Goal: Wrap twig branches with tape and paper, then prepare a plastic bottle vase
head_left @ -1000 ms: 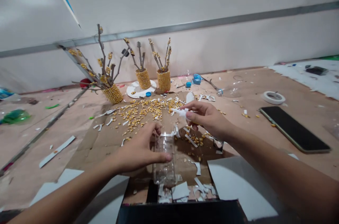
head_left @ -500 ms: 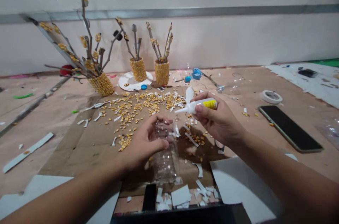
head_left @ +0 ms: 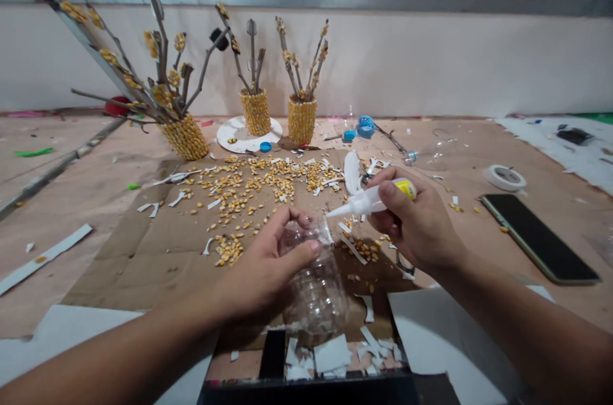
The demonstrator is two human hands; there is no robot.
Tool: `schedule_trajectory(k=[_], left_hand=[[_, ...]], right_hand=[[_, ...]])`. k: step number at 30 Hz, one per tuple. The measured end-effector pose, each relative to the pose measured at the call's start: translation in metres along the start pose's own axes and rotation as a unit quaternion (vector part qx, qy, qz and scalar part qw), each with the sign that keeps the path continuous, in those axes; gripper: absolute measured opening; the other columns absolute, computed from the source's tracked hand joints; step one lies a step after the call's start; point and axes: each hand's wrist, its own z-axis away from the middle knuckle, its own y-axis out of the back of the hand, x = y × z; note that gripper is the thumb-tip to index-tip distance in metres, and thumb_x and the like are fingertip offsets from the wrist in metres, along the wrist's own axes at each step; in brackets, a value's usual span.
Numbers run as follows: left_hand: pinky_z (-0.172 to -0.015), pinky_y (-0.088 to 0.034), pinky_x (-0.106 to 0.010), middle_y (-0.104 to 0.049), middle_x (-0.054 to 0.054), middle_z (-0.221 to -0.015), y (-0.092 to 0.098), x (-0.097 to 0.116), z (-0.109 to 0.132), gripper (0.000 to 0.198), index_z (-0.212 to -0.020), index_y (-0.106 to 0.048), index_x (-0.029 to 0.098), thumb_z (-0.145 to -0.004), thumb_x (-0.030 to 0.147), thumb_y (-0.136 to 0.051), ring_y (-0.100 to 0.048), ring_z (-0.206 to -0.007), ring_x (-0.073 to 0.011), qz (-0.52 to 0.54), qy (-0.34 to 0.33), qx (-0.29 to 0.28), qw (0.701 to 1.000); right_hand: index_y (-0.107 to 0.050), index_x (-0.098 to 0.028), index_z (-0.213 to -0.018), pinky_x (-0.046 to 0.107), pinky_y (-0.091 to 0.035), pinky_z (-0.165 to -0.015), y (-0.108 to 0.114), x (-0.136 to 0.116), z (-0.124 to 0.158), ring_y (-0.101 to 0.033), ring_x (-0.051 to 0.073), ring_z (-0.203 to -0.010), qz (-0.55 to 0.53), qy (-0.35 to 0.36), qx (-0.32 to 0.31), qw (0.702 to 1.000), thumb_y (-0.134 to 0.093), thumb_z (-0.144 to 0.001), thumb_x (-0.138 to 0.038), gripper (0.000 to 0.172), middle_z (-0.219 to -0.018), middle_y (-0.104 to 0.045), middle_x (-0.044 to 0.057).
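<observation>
My left hand (head_left: 287,255) is wrapped round the upper part of a clear plastic bottle (head_left: 318,299), which lies tilted over the cardboard (head_left: 158,232). In my right hand (head_left: 414,223) is a white glue bottle (head_left: 366,202) with a yellow label, held between thumb and fingers. Its thin nozzle points left, at the rim of the clear bottle; whether they touch I cannot tell. Loose corn kernels (head_left: 282,191) and white paper strips lie scattered beyond and beside my hands.
Three kernel-covered pots (head_left: 301,121) with twigs stand at the back. A phone (head_left: 539,239) and a tape roll (head_left: 506,178) lie at the right. Paper scraps (head_left: 332,354) are near the front, with white sheets (head_left: 445,328) on either side. A blue cap (head_left: 265,146) lies near a white disc (head_left: 225,135).
The glue nozzle has come to the rim of the clear bottle. My left hand has closed on that bottle and tilted it. The view has shifted down and slightly left.
</observation>
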Motion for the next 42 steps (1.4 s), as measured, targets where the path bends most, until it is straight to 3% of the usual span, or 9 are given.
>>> schedule_trajectory(k=[5, 7, 9, 17, 21, 25, 31, 39, 42], left_hand=[[-0.095, -0.051, -0.044, -0.067, -0.010, -0.124, 0.004, 0.000, -0.003, 0.050, -0.124, -0.063, 0.026, -0.082, 0.046, -0.085, -0.063, -0.114, -0.0308, -0.176, -0.040, -0.032, 0.983], [-0.095, -0.051, -0.045, -0.068, -0.011, -0.125, 0.004, 0.001, -0.003, 0.061, -0.134, -0.062, 0.027, -0.081, 0.046, -0.085, -0.063, -0.111, -0.0314, -0.240, -0.045, -0.041, 0.969], [-0.094, -0.050, -0.044, -0.067, -0.011, -0.127, 0.002, 0.003, -0.003, 0.055, -0.130, -0.066, 0.026, -0.082, 0.046, -0.084, -0.063, -0.107, -0.0293, -0.299, -0.061, -0.046, 0.951], [-0.084, -0.048, -0.040, -0.068, -0.008, -0.106, -0.002, 0.005, -0.005, 0.037, -0.116, -0.064, 0.022, -0.093, 0.051, -0.066, -0.060, -0.096, -0.0266, -0.356, -0.065, -0.094, 0.928], [-0.087, -0.047, -0.042, -0.064, -0.009, -0.107, -0.003, 0.007, -0.007, 0.031, -0.106, -0.062, 0.022, -0.092, 0.050, -0.065, -0.056, -0.099, -0.0277, -0.394, -0.083, -0.123, 0.907], [-0.086, -0.046, -0.042, -0.061, -0.006, -0.101, -0.003, 0.008, -0.008, 0.025, -0.089, -0.053, 0.023, -0.089, 0.044, -0.066, -0.054, -0.097, -0.0262, -0.404, -0.072, -0.127, 0.903], [-0.086, -0.046, -0.042, -0.059, -0.006, -0.102, -0.003, 0.008, -0.008, 0.025, -0.089, -0.051, 0.023, -0.087, 0.043, -0.066, -0.052, -0.096, -0.0257, -0.407, -0.062, -0.136, 0.901], [-0.078, -0.041, -0.038, -0.054, -0.003, -0.095, -0.004, 0.006, -0.010, 0.027, -0.084, -0.046, 0.023, -0.085, 0.040, -0.067, -0.050, -0.091, -0.0236, -0.413, -0.070, -0.130, 0.899], [-0.077, -0.041, -0.038, -0.053, -0.002, -0.094, -0.004, 0.005, -0.011, 0.029, -0.084, -0.044, 0.024, -0.084, 0.040, -0.067, -0.049, -0.089, -0.0232, -0.414, -0.066, -0.130, 0.899]], right_hand=[[-0.074, -0.027, -0.086, 0.031, -0.031, -0.046, 0.004, -0.002, 0.017, -0.043, 0.013, -0.051, 0.136, 0.167, 0.066, 0.974, -0.081, -0.086, -0.060, 0.034, -0.064, -0.057, 0.000], [-0.074, -0.029, -0.086, 0.034, -0.031, -0.046, 0.003, -0.002, 0.027, -0.044, 0.015, -0.050, 0.204, 0.229, 0.092, 0.947, -0.078, -0.089, -0.059, 0.031, -0.065, -0.061, 0.002], [-0.072, -0.030, -0.085, 0.036, -0.031, -0.045, -0.001, -0.002, 0.033, -0.043, 0.015, -0.047, 0.243, 0.254, 0.110, 0.930, -0.075, -0.091, -0.059, 0.030, -0.063, -0.060, 0.002], [-0.067, -0.029, -0.081, 0.035, -0.036, -0.047, -0.008, -0.004, 0.030, -0.046, 0.015, -0.046, 0.286, 0.189, 0.045, 0.938, -0.073, -0.091, -0.062, 0.035, -0.059, -0.059, 0.001], [-0.068, -0.030, -0.084, 0.034, -0.036, -0.044, -0.007, -0.004, 0.034, -0.048, 0.014, -0.045, 0.301, 0.225, 0.064, 0.925, -0.074, -0.093, -0.057, 0.030, -0.058, -0.061, 0.001], [-0.067, -0.027, -0.079, 0.030, -0.037, -0.041, -0.011, -0.005, 0.032, -0.048, 0.013, -0.042, 0.344, 0.249, 0.028, 0.905, -0.077, -0.092, -0.049, 0.027, -0.056, -0.062, -0.001], [-0.065, -0.024, -0.078, 0.025, -0.030, -0.036, -0.015, -0.007, 0.029, -0.045, 0.010, -0.037, 0.348, 0.343, 0.050, 0.871, -0.075, -0.092, -0.035, 0.021, -0.053, -0.060, -0.005], [-0.065, -0.024, -0.077, 0.026, -0.030, -0.036, -0.016, -0.007, 0.031, -0.045, 0.009, -0.038, 0.365, 0.334, 0.046, 0.868, -0.076, -0.092, -0.034, 0.022, -0.053, -0.060, -0.005], [-0.062, -0.024, -0.074, 0.025, -0.028, -0.035, -0.017, -0.006, 0.028, -0.042, 0.009, -0.037, 0.355, 0.303, 0.032, 0.884, -0.075, -0.094, -0.037, 0.027, -0.049, -0.054, -0.006]])
